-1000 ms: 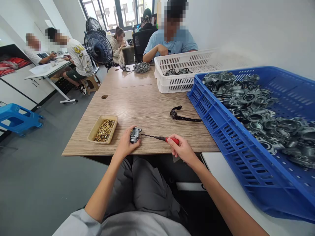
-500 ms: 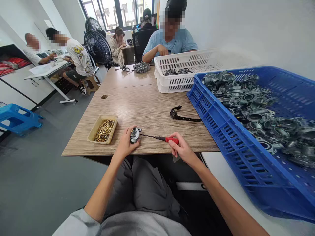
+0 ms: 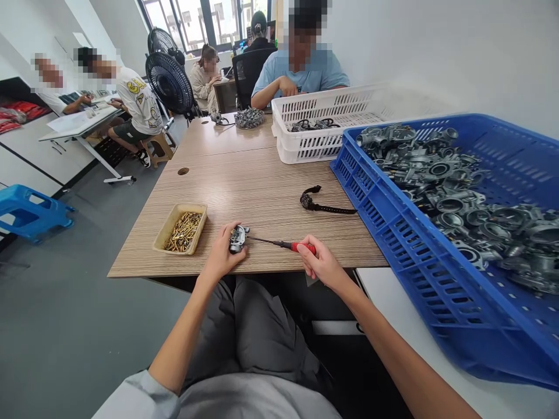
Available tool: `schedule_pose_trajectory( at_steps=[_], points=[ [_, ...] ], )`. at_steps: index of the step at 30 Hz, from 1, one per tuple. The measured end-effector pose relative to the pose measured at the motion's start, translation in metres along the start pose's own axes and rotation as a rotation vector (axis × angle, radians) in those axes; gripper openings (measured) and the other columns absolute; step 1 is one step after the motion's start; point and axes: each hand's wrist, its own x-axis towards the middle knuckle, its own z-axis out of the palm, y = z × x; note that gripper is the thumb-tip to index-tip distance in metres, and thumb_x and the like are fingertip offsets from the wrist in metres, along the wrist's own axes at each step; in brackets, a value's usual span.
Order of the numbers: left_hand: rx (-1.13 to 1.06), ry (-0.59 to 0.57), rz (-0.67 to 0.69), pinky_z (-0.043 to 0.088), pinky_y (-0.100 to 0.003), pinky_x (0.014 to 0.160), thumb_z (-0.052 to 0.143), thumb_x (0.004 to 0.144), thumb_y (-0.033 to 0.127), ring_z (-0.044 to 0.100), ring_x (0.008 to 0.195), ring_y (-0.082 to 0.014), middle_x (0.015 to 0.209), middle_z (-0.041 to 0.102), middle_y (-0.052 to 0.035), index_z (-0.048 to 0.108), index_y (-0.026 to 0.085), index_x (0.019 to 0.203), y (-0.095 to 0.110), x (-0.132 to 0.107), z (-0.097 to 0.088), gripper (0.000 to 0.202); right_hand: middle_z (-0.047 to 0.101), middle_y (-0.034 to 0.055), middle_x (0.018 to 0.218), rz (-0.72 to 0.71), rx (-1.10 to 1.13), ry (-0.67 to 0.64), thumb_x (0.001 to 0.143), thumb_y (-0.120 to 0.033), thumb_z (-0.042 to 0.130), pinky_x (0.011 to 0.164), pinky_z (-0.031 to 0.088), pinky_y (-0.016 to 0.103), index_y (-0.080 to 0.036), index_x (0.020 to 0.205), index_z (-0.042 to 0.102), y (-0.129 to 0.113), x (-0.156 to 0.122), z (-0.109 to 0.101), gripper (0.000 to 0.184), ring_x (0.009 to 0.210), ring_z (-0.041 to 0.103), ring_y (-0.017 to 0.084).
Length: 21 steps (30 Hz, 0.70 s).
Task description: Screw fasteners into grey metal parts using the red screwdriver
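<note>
Near the table's front edge, my left hand (image 3: 222, 254) grips a small grey metal carburetor (image 3: 238, 239), fingers behind it and thumb in front. My right hand (image 3: 320, 258) is closed round the red handle of a screwdriver (image 3: 301, 248). Its thin dark shaft points left, and the tip meets the carburetor's right side; whether it sits in a screw is too small to tell. Left of my left hand stands a cream plastic tray (image 3: 158, 241) holding many small brass-coloured parts (image 3: 184, 231).
A black wristwatch (image 3: 307, 201) lies on the wooden table (image 3: 244, 180). To the right, a blue crate (image 3: 371, 198) holds a heap of carburetors; behind it stands a white basket (image 3: 305, 149). A co-worker in a light blue shirt (image 3: 321, 73) sits opposite. Fans (image 3: 169, 81) stand beyond the table.
The whole view has shifted slightly. Both hands, the carburetor and the screwdriver keep nearly the same places relative to each other.
</note>
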Motion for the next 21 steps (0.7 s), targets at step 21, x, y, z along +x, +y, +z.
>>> schedule_pose_trajectory(
  at_steps=[21],
  points=[
    [0.000, 0.039, -0.030, 0.045, -0.046, 0.117, 0.073, 0.086, 0.018, 0.057, 0.132, -0.0281, 0.140, 0.058, -0.0132, 0.045, 0.023, 0.148, -0.0018, 0.0001, 0.0012, 0.068, 0.046, -0.0127, 0.047, -0.009, -0.007, -0.047, 0.097, -0.057, 0.056, 0.044, 0.037, 0.024, -0.025, 0.108, 0.046, -0.0016, -0.0013, -0.0011, 0.035, 0.041, 0.045, 0.013]
  ],
)
